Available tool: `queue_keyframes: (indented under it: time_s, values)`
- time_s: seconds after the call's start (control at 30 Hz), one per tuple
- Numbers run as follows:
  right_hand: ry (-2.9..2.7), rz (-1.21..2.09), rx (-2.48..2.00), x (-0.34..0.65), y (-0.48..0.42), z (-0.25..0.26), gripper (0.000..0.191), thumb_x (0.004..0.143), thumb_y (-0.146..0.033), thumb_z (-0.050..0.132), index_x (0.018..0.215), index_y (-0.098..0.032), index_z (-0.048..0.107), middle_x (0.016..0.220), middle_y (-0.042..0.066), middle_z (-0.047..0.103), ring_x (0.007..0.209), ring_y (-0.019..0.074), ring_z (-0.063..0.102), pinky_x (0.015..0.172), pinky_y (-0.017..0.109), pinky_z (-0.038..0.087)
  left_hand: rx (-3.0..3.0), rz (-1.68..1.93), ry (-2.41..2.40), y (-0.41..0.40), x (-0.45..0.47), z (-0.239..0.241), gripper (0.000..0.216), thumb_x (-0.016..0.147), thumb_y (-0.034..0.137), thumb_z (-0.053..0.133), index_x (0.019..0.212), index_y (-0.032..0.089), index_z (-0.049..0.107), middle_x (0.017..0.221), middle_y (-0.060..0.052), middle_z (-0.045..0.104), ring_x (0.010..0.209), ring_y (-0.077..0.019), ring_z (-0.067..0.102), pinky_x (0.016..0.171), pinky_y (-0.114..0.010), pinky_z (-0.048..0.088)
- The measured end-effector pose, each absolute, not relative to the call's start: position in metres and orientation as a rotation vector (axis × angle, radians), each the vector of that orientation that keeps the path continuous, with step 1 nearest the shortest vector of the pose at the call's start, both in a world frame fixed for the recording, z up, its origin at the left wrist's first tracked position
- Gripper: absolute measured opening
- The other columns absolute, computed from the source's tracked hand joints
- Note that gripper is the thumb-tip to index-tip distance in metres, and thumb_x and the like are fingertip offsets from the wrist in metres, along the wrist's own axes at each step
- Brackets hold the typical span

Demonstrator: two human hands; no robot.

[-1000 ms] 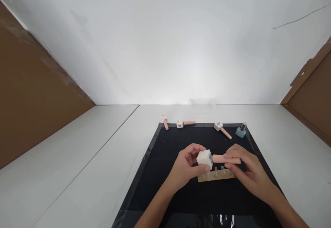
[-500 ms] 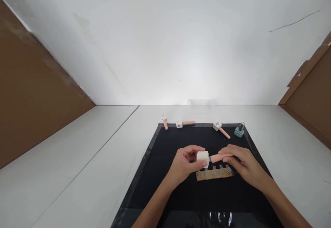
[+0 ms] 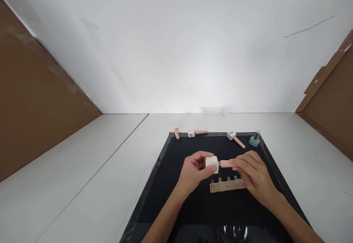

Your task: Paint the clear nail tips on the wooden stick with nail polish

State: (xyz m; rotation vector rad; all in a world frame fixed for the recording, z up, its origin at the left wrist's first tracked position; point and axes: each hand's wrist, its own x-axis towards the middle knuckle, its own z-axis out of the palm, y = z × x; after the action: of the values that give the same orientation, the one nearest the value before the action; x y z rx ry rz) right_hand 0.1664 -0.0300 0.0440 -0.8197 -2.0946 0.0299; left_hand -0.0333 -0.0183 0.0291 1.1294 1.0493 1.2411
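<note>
My left hand (image 3: pixel 194 173) grips the square white body of a nail polish bottle (image 3: pixel 212 164) between thumb and fingers. The bottle lies sideways in the air above the black mat. My right hand (image 3: pixel 252 171) is closed around its long pink cap (image 3: pixel 226 164). A greyish neck shows between cap and body; whether the cap is loose there I cannot tell. Below the hands, a tan strip (image 3: pixel 227 188) holds several clear nail tips (image 3: pixel 228 181) standing upright in a row. My right hand hides the strip's right end.
Along the mat's (image 3: pixel 193 213) far edge lie a white bottle with a pink cap (image 3: pixel 175 131), a second one (image 3: pixel 191 133) and a third (image 3: pixel 231 135). A teal bottle with a dark cap (image 3: pixel 254 140) stands tilted at the far right corner. Brown panels flank the white table.
Both hands have moved slightly up and left with the bottle, which is now more level. My right hand has shifted its grip on the cap and covers the strip's right end.
</note>
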Motion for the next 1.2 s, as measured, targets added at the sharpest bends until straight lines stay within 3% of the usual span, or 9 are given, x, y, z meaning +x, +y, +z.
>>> queue_keyframes:
  time_s: [0.17,0.3,0.47,0.6,0.87,1.03,1.2]
  values:
    - [-2.104,0.372,-0.856,0.176,-0.028,0.051,0.019,0.095,-0.020,0.046,0.096,-0.022,0.064,0.080,0.006,0.069,0.074,0.0212,0.061,0.067,0.034,0.051,1.173,1.172,1.009,-0.019,-0.034,0.029,0.032,0.048,0.032,0.081,0.074,0.014,0.071,0.060,-0.002,0.062,0.056,-0.0137,0.054,0.053,-0.026,0.046]
    - [-1.978,0.617,-0.976,0.173,-0.030,0.052,0.022,0.095,-0.030,0.045,0.090,-0.022,0.065,0.074,0.004,0.067,0.067,0.0192,0.062,0.059,0.030,0.051,1.082,1.147,0.965,-0.020,-0.032,0.036,0.040,0.042,0.037,0.084,0.071,0.014,0.071,0.063,-0.003,0.065,0.056,-0.0137,0.055,0.054,-0.026,0.047]
    - [-1.913,0.279,-0.946,0.164,-0.033,0.043,0.013,0.091,-0.021,0.053,0.093,-0.020,0.066,0.072,0.004,0.069,0.066,0.0198,0.060,0.061,0.032,0.047,0.972,1.189,0.966,-0.019,-0.030,0.042,0.044,0.040,0.040,0.085,0.070,0.014,0.067,0.060,0.000,0.062,0.055,-0.0109,0.053,0.054,-0.023,0.045]
    - [-2.042,0.079,-0.852,0.166,-0.033,0.045,0.018,0.090,-0.011,0.052,0.096,-0.020,0.067,0.072,0.004,0.070,0.066,0.0201,0.056,0.062,0.034,0.042,0.990,1.202,0.989,-0.019,-0.029,0.041,0.042,0.039,0.037,0.086,0.067,0.015,0.064,0.058,0.001,0.059,0.054,-0.0105,0.051,0.053,-0.023,0.044]
    - [-1.857,0.941,-1.104,0.175,-0.028,0.055,0.028,0.092,-0.036,0.047,0.082,-0.021,0.069,0.068,0.002,0.060,0.061,0.0172,0.056,0.054,0.027,0.045,1.023,1.149,0.911,-0.018,-0.029,0.038,0.043,0.041,0.038,0.087,0.071,0.014,0.068,0.062,-0.001,0.062,0.057,-0.0110,0.053,0.054,-0.022,0.044]
    - [-1.572,0.920,-1.101,0.179,-0.028,0.057,0.026,0.085,-0.045,0.058,0.083,-0.023,0.071,0.068,0.000,0.060,0.057,0.0145,0.053,0.057,0.026,0.046,0.930,1.221,0.908,-0.017,-0.031,0.036,0.045,0.044,0.040,0.087,0.076,0.015,0.068,0.064,0.000,0.062,0.059,-0.0097,0.053,0.055,-0.020,0.045]
    - [-1.446,0.918,-0.949,0.185,-0.030,0.057,0.017,0.082,-0.045,0.064,0.086,-0.031,0.073,0.072,-0.002,0.062,0.061,0.0130,0.055,0.059,0.022,0.047,0.951,1.242,0.978,-0.013,-0.030,0.036,0.039,0.051,0.030,0.084,0.082,0.017,0.065,0.073,0.001,0.063,0.068,-0.0105,0.057,0.064,-0.021,0.047]
